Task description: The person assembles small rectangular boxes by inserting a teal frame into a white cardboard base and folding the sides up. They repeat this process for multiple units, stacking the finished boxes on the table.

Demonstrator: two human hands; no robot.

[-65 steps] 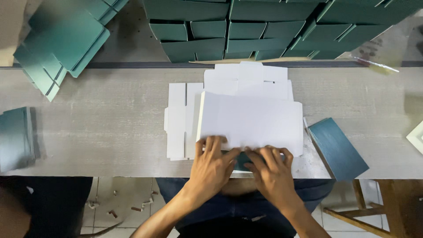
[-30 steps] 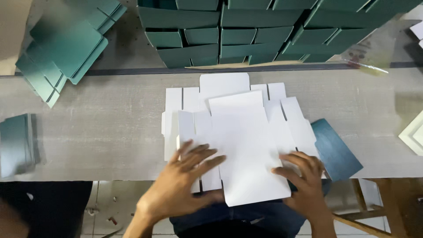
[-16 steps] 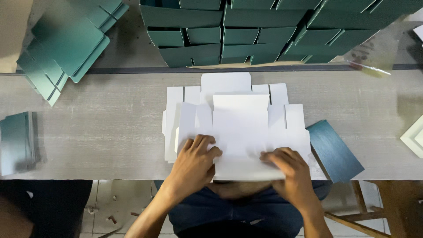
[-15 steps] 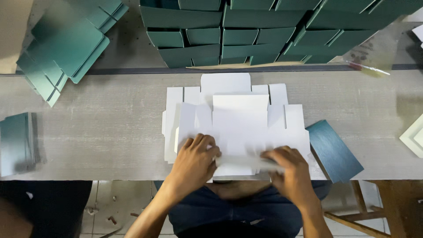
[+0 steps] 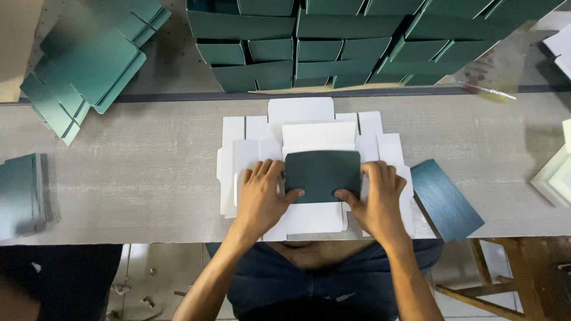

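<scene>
Head cam view looking straight down at my bench. Both hands are on a folded dark green flap (image 5: 323, 175) that's turned up over the white card blank (image 5: 309, 217) lying flat in front of me.

Left hand (image 5: 259, 199) sits on the flap's left edge, thumb hooked onto the lower left corner, fingers spread flat on the white card beside it. Right hand (image 5: 376, 202) mirrors that on the right edge, thumb on the lower right corner. So neither hand is closed around anything; they're both open and pressing, with the flap pinned between my two thumbs.

The flap's long axis runs left to right, across my body, and it sits dead centre between the hands, so neither one is really nearer. It lies just past my thumbs, away from me, and its lower edge is where the thumbs bear down. White card shows on all sides of it: tabs sticking out at the top and both sides, and a strip below towards my belly.

Around that: a loose blue-green sheet (image 5: 446, 199) lies angled just right of my right hand, touching the card's edge as far as I can tell. Green folded boxes (image 5: 357, 47) are stacked along the back of the table (image 5: 119, 172), with more flat green sheets (image 5: 83, 65) back left.
</scene>
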